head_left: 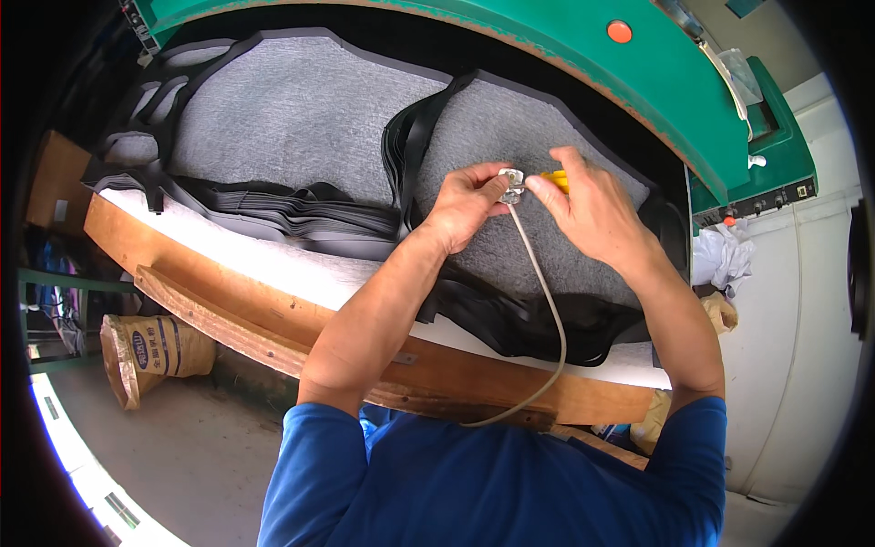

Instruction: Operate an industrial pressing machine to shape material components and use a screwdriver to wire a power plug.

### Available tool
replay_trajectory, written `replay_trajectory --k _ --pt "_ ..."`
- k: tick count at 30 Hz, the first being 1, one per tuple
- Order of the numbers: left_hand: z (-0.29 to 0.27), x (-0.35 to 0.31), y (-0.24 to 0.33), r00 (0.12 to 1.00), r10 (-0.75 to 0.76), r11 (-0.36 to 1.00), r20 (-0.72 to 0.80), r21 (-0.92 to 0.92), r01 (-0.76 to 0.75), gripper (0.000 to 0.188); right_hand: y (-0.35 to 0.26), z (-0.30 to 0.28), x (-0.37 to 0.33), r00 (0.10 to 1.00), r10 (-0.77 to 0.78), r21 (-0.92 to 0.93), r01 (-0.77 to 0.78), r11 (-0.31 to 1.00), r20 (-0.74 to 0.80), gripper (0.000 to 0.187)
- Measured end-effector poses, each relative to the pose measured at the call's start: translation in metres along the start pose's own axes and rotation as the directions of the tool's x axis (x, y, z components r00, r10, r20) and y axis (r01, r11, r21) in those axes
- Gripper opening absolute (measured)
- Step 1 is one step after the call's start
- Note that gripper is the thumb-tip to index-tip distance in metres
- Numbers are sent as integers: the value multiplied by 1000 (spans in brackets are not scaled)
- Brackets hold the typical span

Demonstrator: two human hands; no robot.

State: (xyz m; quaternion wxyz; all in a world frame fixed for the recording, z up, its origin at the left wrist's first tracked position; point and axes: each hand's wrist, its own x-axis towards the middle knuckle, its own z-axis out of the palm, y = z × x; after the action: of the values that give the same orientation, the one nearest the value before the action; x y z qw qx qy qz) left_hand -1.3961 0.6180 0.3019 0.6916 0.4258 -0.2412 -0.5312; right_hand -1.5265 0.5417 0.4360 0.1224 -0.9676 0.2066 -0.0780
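Observation:
My left hand (463,202) pinches a small whitish electrical plug (511,189) between thumb and fingers. A beige cable (552,305) leaves the plug's lower side and curves down past the table edge toward my body. In my right hand (597,210), closed just to the right of the plug, is a yellow-handled screwdriver (557,180). Its handle is mostly covered by the fingers, and its tip is too small to make out. Both hands are above a stack of grey fabric pieces (519,137) with black edges.
Another grey and black fabric stack (292,109) lies to the left. A green machine (583,55) with an orange button (620,32) spans the far side. The wooden table edge (219,314) runs before me. A brown paper sack (164,351) stands on the floor at left.

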Motion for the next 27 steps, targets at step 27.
replay_trajectory --k 27 --pt "-4 2 3 999 -48 992 -17 -121 45 30 8 9 7 995 90 239 -96 966 35 22"
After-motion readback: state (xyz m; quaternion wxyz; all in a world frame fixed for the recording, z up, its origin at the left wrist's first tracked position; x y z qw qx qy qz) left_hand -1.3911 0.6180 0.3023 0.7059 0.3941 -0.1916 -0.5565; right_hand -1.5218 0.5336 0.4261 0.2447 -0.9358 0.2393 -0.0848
